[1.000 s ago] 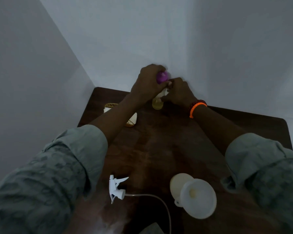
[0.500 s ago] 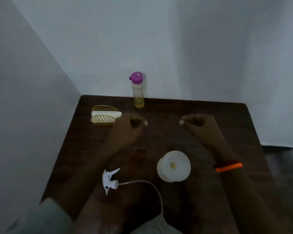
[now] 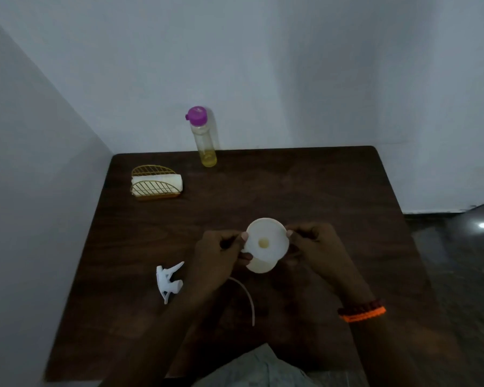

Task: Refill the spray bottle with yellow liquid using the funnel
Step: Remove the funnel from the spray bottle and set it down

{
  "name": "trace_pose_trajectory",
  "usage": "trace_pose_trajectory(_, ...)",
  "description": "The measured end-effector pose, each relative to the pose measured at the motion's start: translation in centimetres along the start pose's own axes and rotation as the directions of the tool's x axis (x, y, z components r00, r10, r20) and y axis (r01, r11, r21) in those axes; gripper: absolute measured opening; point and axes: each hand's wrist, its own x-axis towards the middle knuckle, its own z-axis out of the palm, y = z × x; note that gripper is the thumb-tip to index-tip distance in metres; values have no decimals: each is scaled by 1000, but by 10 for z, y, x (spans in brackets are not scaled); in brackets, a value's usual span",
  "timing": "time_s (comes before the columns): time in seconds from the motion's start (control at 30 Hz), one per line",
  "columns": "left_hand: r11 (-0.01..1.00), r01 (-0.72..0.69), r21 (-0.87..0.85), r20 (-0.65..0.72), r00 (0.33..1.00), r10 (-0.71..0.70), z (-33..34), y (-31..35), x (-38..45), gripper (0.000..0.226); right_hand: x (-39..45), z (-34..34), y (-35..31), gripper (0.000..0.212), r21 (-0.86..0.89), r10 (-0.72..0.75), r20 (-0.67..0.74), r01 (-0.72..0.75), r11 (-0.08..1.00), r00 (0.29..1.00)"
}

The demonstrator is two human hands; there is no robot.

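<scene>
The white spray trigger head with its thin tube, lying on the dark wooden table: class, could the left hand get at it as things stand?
Probably yes. The white spray trigger head lies in the open just beside the left hand, nothing between them. But that hand pinches the white plastic funnel and must let go first.

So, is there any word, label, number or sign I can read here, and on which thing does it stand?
None can be read.
Bottle: no label shows; a faint mark on its purple cap is too blurred to read.
Funnel, held at its rim by the left hand and the right hand: plain white.
Spray head: no print shows.
Napkin holder: no text.
</scene>
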Motion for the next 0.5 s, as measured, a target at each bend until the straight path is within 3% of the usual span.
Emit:
trace_pose_trajectory(0.2, 999, -16, -30, -45, 999, 15, -1, 5, -1, 20, -2, -1, -10, 19, -7, -65, -30, 64, 998, 997)
trace_pose_trajectory(0.5, 989, 51, -139, 32, 998, -47, -5, 11, -6, 21, -3, -4, -20, 21, -34, -21, 57, 23, 999, 998)
